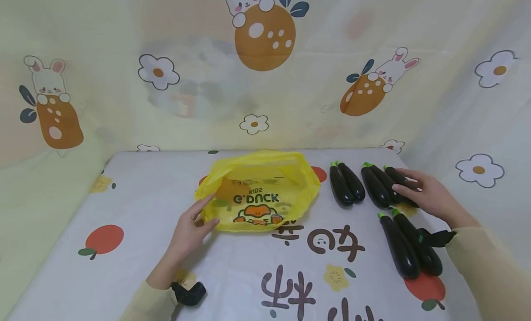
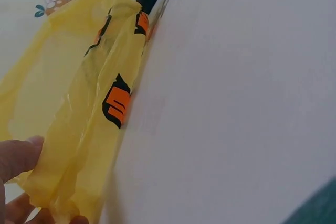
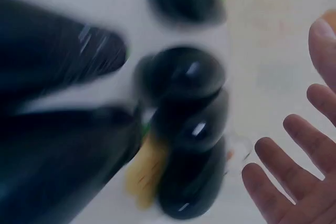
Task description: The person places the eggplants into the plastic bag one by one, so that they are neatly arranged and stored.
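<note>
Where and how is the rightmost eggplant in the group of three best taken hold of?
Probably around the long body of the rightmost eggplant, with the right hand coming from the right: it lies flat, its right side faces no other eggplant, and the middle eggplant lies close on its left.

"What's slipping out of sight?"
"My right hand (image 1: 429, 194) covers part of one eggplant (image 1: 395, 175), right now."
"And from the right wrist?"
"Smeared eggplants (image 3: 184, 77)! Two run off the left edge; that hand's cut off at the right."
"The left wrist?"
"My left hand (image 2: 18, 158) is cropped; a cut-off green thing (image 2: 319, 207) in the corner, I can't name. Fine print (image 1: 257, 182) on the bag (image 1: 308, 192)? Too tiny."
</note>
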Tool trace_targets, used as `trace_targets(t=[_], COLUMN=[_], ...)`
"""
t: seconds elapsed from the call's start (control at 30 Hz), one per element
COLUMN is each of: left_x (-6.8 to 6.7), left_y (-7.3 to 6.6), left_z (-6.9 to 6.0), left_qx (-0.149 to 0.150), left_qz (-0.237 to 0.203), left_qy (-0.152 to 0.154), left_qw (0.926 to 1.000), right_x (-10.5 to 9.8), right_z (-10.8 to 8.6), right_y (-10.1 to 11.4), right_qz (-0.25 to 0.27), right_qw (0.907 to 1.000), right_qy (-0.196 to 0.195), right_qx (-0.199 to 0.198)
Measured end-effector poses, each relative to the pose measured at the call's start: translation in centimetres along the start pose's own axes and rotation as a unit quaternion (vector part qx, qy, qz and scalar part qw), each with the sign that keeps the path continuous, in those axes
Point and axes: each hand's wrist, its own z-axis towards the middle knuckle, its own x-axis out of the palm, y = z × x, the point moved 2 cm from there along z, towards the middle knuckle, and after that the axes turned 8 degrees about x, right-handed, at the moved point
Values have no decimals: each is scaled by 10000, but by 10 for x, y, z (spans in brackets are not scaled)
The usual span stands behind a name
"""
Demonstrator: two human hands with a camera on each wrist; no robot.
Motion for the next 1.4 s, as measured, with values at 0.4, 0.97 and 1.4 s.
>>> trace_targets(t=[0.4,0.97,1.4], left_x=[-2,-7,-6], left_y=[3,9,9], left_z=[-2,-1,-1], left_qx=[238,289,447], left_qz=[-182,-347,-348], left_qy=[19,-37,-59], left_qw=[9995,9990,9984], right_x=[6,11,-6], right_z=[12,35,24], right_y=[-71,-100,-98], right_qz=[693,573,640], right_qw=[9951,9919,9942], right_qy=[-1,533,181], right_qx=[703,1002,840])
